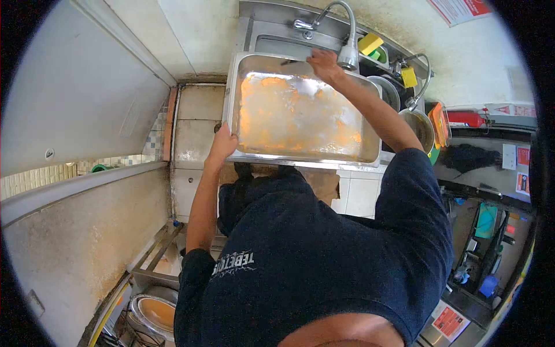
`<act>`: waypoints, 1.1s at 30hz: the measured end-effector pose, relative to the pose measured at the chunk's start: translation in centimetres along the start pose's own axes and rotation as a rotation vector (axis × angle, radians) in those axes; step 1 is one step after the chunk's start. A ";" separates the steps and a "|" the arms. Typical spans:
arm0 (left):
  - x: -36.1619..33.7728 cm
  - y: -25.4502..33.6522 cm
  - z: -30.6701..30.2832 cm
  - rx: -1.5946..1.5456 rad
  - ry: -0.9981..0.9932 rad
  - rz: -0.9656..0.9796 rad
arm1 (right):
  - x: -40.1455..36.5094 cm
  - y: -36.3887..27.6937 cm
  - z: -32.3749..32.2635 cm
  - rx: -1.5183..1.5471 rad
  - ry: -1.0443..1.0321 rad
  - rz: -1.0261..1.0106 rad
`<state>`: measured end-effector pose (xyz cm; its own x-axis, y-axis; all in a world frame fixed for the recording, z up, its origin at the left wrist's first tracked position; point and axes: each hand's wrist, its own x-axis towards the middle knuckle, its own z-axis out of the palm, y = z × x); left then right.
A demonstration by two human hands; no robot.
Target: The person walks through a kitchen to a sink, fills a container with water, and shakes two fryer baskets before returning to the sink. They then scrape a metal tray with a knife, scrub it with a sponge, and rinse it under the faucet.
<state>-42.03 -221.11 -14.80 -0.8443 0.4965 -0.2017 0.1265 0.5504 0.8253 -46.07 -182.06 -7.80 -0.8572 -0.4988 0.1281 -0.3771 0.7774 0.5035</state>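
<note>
A large, deep rectangular metal tray (374, 157) rests over the sink's front, its wet bottom streaked with orange residue. My left hand (225, 141) is closed around its near left rim. Over the tray's far side, my right hand (324, 65) has its fingers curled. From these fingers a slim dark object (291, 62) points left above the far inner wall; its exact kind is too small to tell. Close to the right hand hangs the spray head of a curved faucet (348, 53).
Behind the tray lies a metal sink (283, 46). To the right are a yellow sponge (370, 43), a second faucet (425, 87), round metal pots (419, 128) and a red fire extinguisher (467, 119). A wall panel (75, 87) bounds the left.
</note>
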 end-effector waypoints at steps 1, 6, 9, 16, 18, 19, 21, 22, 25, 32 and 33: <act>-0.1 0.1 0.1 0.006 -0.010 0.002 | 1.4 -1.1 -2.0 0.188 -0.155 0.226; 0.0 -0.1 0.1 0.075 0.020 0.001 | 2.6 -2.7 -1.8 0.250 -0.241 0.202; 0.0 -0.4 0.2 0.039 0.026 0.055 | 2.9 -2.6 -2.4 0.303 -0.227 0.274; 0.2 -0.3 0.1 0.028 -0.016 0.010 | -4.5 -0.9 1.0 0.240 -0.279 0.438; -0.2 0.4 -0.2 0.027 0.001 0.007 | -8.4 0.1 1.3 0.179 -0.376 0.441; -0.3 0.3 -0.2 0.032 -0.019 0.003 | -10.4 0.0 1.4 0.116 -0.463 0.445; -0.1 0.1 -0.1 0.011 -0.015 0.031 | -14.4 -1.0 0.9 0.282 -0.467 0.624; 0.0 0.1 -0.1 0.013 -0.029 0.033 | -15.8 -1.5 0.7 0.435 -0.449 0.789; 0.0 0.5 -0.3 0.018 -0.028 0.027 | -17.9 -6.3 3.1 0.634 -0.252 0.914; 0.0 0.0 -0.1 0.033 -0.041 0.061 | -6.1 -15.4 1.3 0.853 -0.272 1.053; -0.2 0.2 -0.3 0.021 -0.031 0.059 | -5.6 -16.4 1.4 0.840 -0.316 0.921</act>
<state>-42.02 -221.29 -14.45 -0.8187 0.5487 -0.1692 0.1868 0.5331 0.8252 -35.54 -191.46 -17.93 -0.9201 0.3710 -0.1258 0.3906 0.8441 -0.3674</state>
